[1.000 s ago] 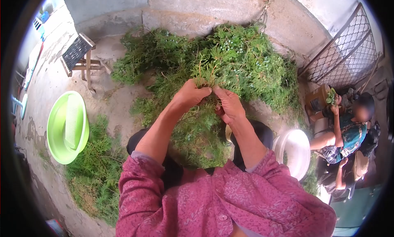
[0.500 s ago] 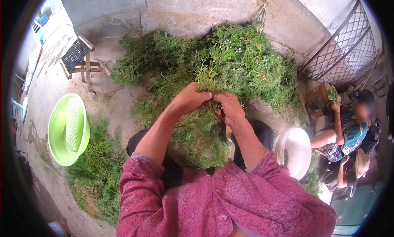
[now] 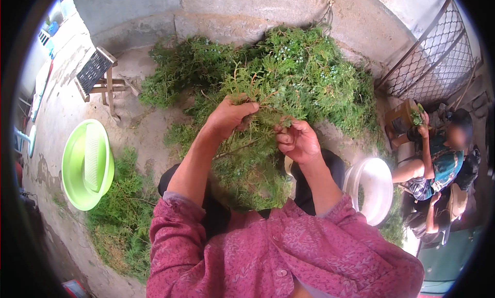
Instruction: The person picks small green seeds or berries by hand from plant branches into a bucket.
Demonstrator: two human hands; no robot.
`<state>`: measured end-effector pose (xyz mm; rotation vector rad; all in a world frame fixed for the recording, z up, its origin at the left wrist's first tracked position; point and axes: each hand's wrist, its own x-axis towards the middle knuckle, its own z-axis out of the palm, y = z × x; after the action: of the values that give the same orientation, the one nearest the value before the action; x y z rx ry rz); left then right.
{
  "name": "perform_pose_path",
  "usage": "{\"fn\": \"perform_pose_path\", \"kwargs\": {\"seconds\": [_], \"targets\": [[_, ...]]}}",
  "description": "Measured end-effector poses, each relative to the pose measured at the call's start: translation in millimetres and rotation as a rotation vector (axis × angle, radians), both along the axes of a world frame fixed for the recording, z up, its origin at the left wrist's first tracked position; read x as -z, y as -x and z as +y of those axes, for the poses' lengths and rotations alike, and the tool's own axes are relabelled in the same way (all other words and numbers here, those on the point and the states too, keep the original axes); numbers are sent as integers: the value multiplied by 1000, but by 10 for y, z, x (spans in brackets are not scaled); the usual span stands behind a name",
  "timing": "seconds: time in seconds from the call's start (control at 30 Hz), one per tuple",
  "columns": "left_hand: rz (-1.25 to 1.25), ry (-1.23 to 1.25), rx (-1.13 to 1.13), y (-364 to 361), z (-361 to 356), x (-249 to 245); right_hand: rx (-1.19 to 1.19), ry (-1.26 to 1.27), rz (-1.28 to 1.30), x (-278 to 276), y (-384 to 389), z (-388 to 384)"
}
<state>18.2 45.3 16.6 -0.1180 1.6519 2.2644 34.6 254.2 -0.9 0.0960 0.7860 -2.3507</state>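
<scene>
My left hand [image 3: 233,116] is closed around a leafy evergreen sprig [image 3: 246,84], its thumb pressed over the stem. A short way to the right, my right hand [image 3: 299,141] pinches a small green tip [image 3: 284,122] between thumb and fingers. Behind both hands lies a big heap of cut evergreen branches [image 3: 314,76] dotted with pale bluish berries. More greenery [image 3: 247,169] spreads below, between my knees.
A white bucket [image 3: 346,184] stands by my right knee. On the left are a lime-green basin [image 3: 69,166], a second pile of branches [image 3: 121,215] and a wooden stool [image 3: 107,84]. People [image 3: 444,161] sit at right, one holding greenery, near a metal lattice [image 3: 438,55].
My hands were together at the sprig; now they are apart. The right has moved right and down with a small tip, while the left has shifted slightly left with the sprig.
</scene>
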Motion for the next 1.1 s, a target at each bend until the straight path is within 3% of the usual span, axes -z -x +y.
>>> {"fn": "perform_pose_path", "kwargs": {"seconds": [0.13,0.3,0.4,0.63,0.7,0.83,0.9,1.1], "targets": [[41,39,-58,13,-24,33,-78,80,-17,26,16,121],[41,106,-55,6,-40,0,51,-252,143,8,-9,201],[58,81,14,14,-73,8,89,-283,145,-19,-54,213],[27,106,-73,41,-68,34,-12,-184,173,-97,-75,268],[50,66,-72,32,-49,26,40,-389,253,-149,-107,219],[25,86,-105,51,-24,62,47,-533,316,-175,-131,172],[20,53,-105,42,2,61,-37,-742,342,-185,-112,145],[64,99,138,-8,152,106,-204,-1125,473,-123,-41,-154]]}}
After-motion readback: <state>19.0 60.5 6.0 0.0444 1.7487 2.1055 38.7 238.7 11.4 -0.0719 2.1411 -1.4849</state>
